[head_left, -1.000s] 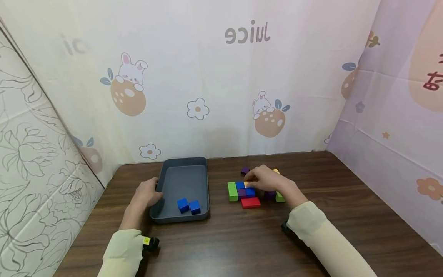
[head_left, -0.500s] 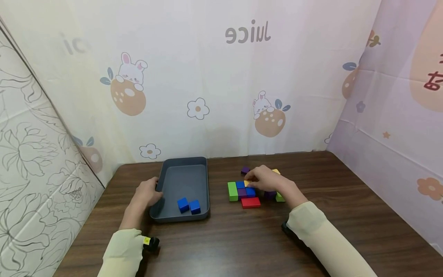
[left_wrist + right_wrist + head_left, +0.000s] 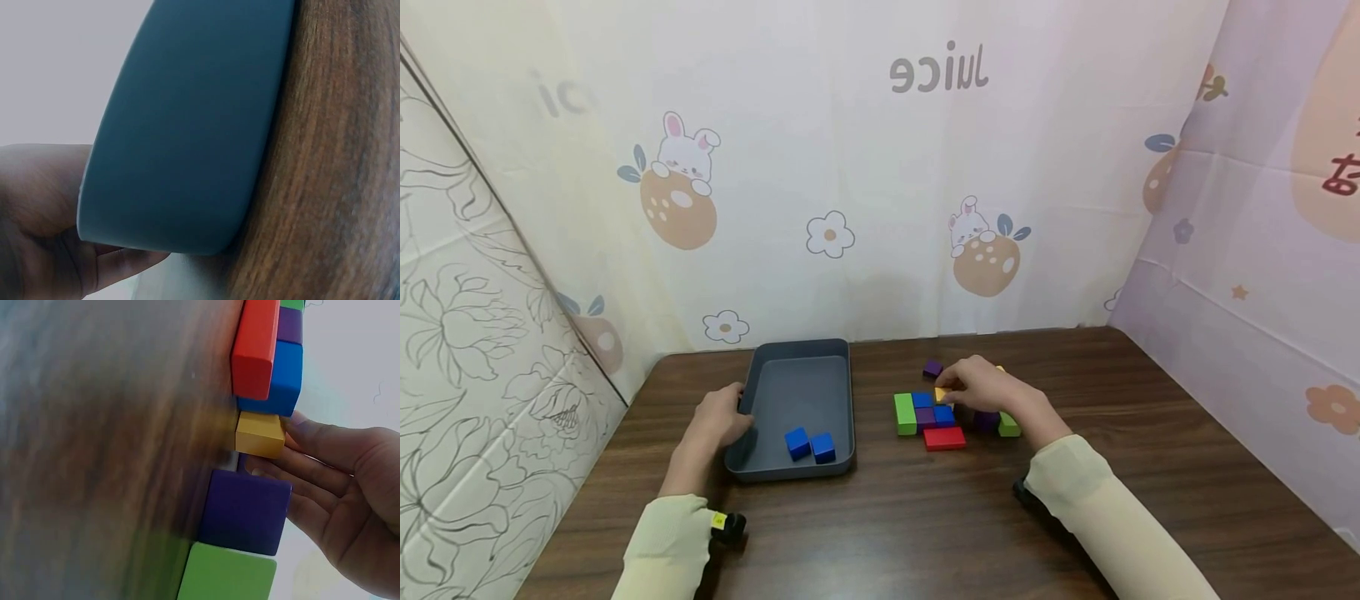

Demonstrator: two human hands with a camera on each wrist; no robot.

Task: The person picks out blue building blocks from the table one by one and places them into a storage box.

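Note:
At the left, my left hand (image 3: 718,418) grips the near-left rim of a dark grey tray (image 3: 852,392), thumb over the inside. The left wrist view shows the tray's side wall (image 3: 181,131) with fingers behind it. Two blue cubes (image 3: 810,446) lie in the tray. My right hand (image 3: 983,390) pinches a yellow block (image 3: 259,434) between thumb and fingers. It is beside a cluster holding a green block (image 3: 906,415), blue blocks (image 3: 943,416) and a purple block (image 3: 925,419). A red block (image 3: 944,439) lies in front of them.
Right of the cluster, partly hidden by my right hand, are a dark purple block (image 3: 247,512) and a green block (image 3: 1008,426). A small purple block (image 3: 932,368) lies behind the cluster. A printed curtain (image 3: 880,300) stands along the wooden table's (image 3: 880,533) back edge.
My right hand has shifted slightly to the right with the yellow block, which now stands a little away from the blue block beside it. My left hand and the tray have stayed put.

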